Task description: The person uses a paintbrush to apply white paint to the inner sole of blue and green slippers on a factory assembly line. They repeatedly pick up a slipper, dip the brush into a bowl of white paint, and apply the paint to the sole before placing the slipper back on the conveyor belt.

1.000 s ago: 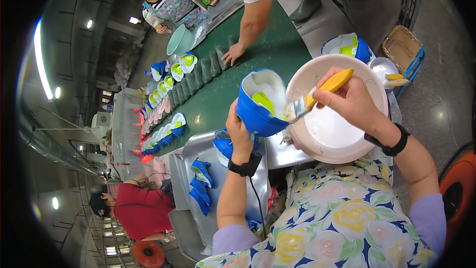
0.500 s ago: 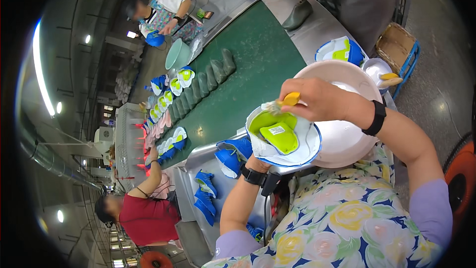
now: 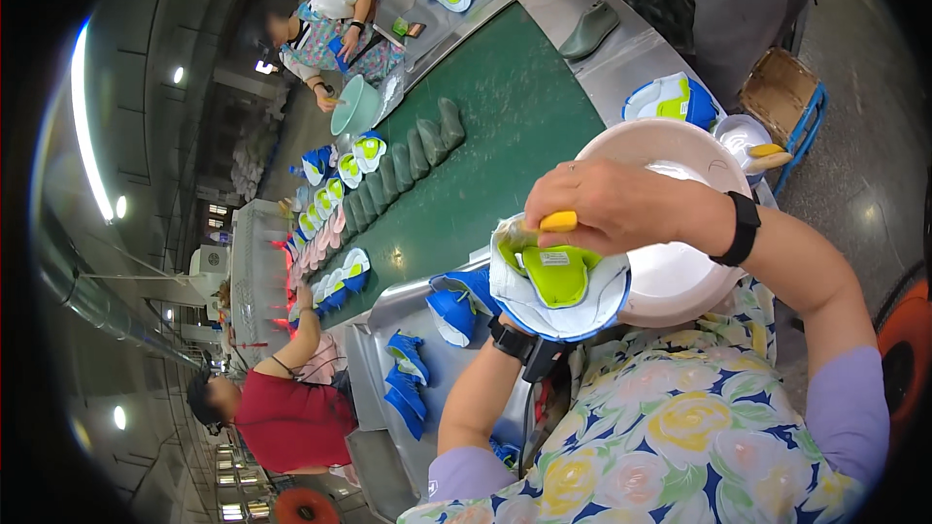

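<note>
A blue shoe upper (image 3: 592,306) with white lining and a lime-green tongue is turned inside-up in front of me. My left hand (image 3: 519,322) holds it from below, its fingers hidden behind the upper. Over the upper's far rim, my right hand (image 3: 607,204) is closed on a brush (image 3: 558,221) with a yellow handle; the bristles are mostly hidden by the hand and rim. A wide pale-pink basin (image 3: 670,286) with white inside stands just behind and right of the upper, under my right wrist.
A green conveyor belt (image 3: 485,136) carries grey shoe lasts (image 3: 427,143) and more uppers. Blue uppers (image 3: 406,359) lie on the metal tray at left. One upper (image 3: 670,100) and a small white tub (image 3: 743,141) sit beyond the basin. Co-workers stand around the belt.
My right hand has moved left and lower over the upper, hiding the bristles. The upper has tipped slightly. Across the belt, a co-worker's hand now reaches to the green bowl.
</note>
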`<state>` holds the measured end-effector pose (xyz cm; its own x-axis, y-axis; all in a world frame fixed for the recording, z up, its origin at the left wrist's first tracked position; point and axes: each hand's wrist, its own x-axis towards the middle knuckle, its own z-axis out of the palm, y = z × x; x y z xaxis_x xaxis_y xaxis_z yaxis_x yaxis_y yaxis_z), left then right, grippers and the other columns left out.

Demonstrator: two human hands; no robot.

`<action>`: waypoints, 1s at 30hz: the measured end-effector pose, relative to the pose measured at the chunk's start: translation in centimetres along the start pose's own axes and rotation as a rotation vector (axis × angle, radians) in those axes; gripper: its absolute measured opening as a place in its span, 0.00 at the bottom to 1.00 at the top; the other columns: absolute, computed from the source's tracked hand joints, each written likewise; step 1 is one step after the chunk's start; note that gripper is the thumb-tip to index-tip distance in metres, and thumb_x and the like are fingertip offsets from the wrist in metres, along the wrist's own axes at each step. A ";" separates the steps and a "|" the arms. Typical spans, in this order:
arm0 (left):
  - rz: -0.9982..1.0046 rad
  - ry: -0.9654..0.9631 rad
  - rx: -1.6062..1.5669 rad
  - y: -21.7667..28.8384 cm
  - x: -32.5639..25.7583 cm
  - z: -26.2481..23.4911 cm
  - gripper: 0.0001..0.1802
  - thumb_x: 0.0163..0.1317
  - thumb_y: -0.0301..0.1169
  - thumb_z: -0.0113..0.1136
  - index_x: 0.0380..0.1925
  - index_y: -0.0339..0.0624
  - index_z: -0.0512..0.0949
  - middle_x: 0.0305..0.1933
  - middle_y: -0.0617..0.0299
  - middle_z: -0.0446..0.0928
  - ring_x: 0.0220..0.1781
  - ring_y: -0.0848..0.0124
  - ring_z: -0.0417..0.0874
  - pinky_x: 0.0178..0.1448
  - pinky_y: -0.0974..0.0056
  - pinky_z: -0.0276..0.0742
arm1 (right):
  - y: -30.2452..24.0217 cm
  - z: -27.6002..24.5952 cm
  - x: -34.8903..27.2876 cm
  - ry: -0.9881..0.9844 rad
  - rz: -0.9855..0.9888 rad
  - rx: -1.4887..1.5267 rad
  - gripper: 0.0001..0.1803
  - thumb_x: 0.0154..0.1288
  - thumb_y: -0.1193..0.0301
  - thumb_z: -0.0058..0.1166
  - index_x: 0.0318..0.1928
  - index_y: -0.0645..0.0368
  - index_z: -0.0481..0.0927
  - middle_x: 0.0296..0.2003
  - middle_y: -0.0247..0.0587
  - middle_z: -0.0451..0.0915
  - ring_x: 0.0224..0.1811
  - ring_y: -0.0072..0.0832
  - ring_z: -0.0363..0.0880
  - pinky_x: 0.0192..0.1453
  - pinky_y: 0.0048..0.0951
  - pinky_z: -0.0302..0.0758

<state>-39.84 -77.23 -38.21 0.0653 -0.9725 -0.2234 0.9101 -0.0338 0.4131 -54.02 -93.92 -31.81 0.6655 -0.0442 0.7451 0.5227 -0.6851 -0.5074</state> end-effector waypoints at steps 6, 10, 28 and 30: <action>0.090 0.039 0.270 1.9 -0.1 -3.2 0.31 0.73 0.53 0.42 0.66 0.44 0.67 0.64 0.50 0.74 0.63 0.55 0.77 0.66 0.52 0.77 | 0.5 -1.5 -1.6 -0.031 0.431 -0.011 0.11 0.61 0.70 0.63 0.36 0.61 0.74 0.27 0.51 0.79 0.30 0.47 0.80 0.37 0.39 0.75; 0.206 0.086 0.372 2.4 -0.3 -2.3 0.29 0.74 0.50 0.44 0.65 0.42 0.68 0.61 0.48 0.76 0.60 0.56 0.81 0.63 0.51 0.81 | 1.5 -1.6 -3.6 0.011 0.438 -0.191 0.13 0.60 0.70 0.65 0.34 0.63 0.74 0.22 0.52 0.78 0.25 0.46 0.80 0.33 0.38 0.75; 0.335 0.441 0.528 10.2 -3.5 -6.4 0.21 0.74 0.39 0.49 0.63 0.48 0.70 0.60 0.58 0.77 0.58 0.62 0.80 0.60 0.52 0.80 | 1.8 -0.9 -5.6 0.047 0.822 -0.034 0.12 0.60 0.67 0.62 0.30 0.66 0.80 0.25 0.44 0.81 0.27 0.29 0.80 0.33 0.31 0.74; 0.392 0.622 0.591 14.5 -6.4 -10.7 0.18 0.72 0.34 0.54 0.60 0.50 0.71 0.57 0.61 0.78 0.56 0.64 0.80 0.57 0.53 0.79 | 1.3 -0.9 -6.6 0.121 0.890 0.130 0.08 0.61 0.72 0.61 0.33 0.64 0.78 0.27 0.38 0.80 0.29 0.24 0.79 0.35 0.26 0.75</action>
<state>-22.66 -69.04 -40.17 0.6847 -0.6478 -0.3340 0.4330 -0.0071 0.9014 -58.18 -95.19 -37.02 0.7954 -0.5992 0.0913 -0.0968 -0.2743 -0.9567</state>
